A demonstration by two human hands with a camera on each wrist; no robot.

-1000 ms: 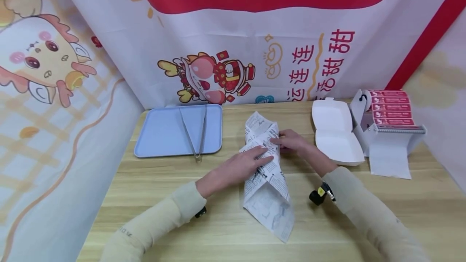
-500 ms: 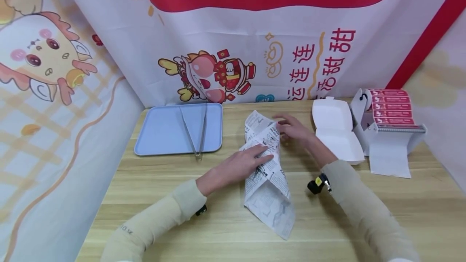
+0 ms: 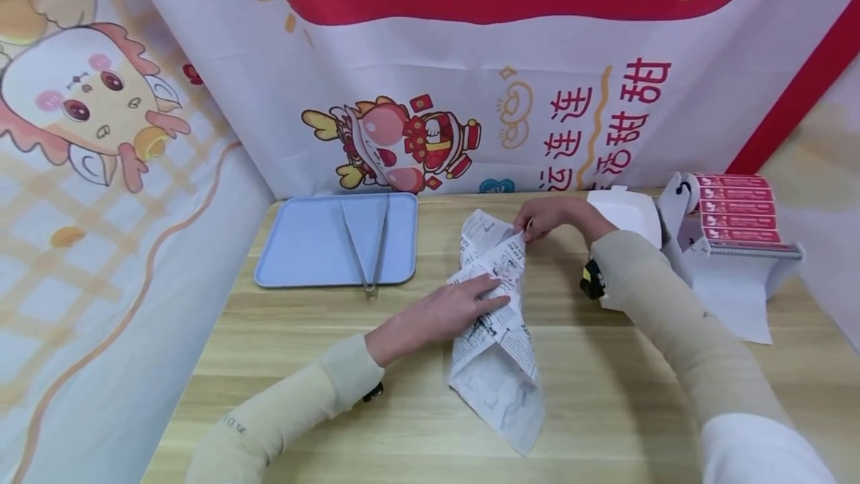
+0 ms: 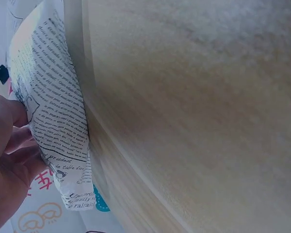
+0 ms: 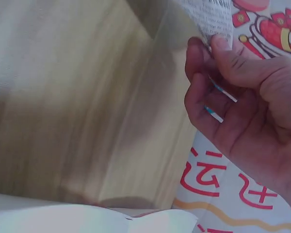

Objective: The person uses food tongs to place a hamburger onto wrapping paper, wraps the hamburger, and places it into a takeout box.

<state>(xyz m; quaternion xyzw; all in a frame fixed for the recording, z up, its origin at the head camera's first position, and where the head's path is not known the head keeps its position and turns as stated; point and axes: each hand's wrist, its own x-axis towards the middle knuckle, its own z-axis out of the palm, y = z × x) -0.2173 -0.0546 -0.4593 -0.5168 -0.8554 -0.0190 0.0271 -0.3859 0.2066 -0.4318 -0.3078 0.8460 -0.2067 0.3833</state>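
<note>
A sheet of newsprint-patterned wrapping paper [image 3: 493, 346], folded into a long packet, lies on the wooden table [image 3: 376, 424]. Across its middle rests my left hand [image 3: 457, 308], fingers extended and spread over the printed layer. At the upper right edge, thumb and forefinger of my right hand [image 3: 547, 216] pinch the paper. The right wrist view shows the printed paper [image 5: 211, 19] between those fingertips, the other fingers curled. In the left wrist view, the fingers lie against the paper's [image 4: 53, 97] printed side. Whatever is inside the folds is hidden.
To the left, a blue tray [image 3: 295, 245] carries metal tongs [image 3: 368, 267] that overhang its front edge. An open white takeout box [image 3: 625, 213] stands at the right, partly behind my right forearm. Beside it is a dispenser with a roll of red labels [image 3: 739, 215].
My right hand has lifted off the packet's side and shifted slightly up to pinch its upper right edge. The right forearm now covers part of the box. My left hand stays put.
</note>
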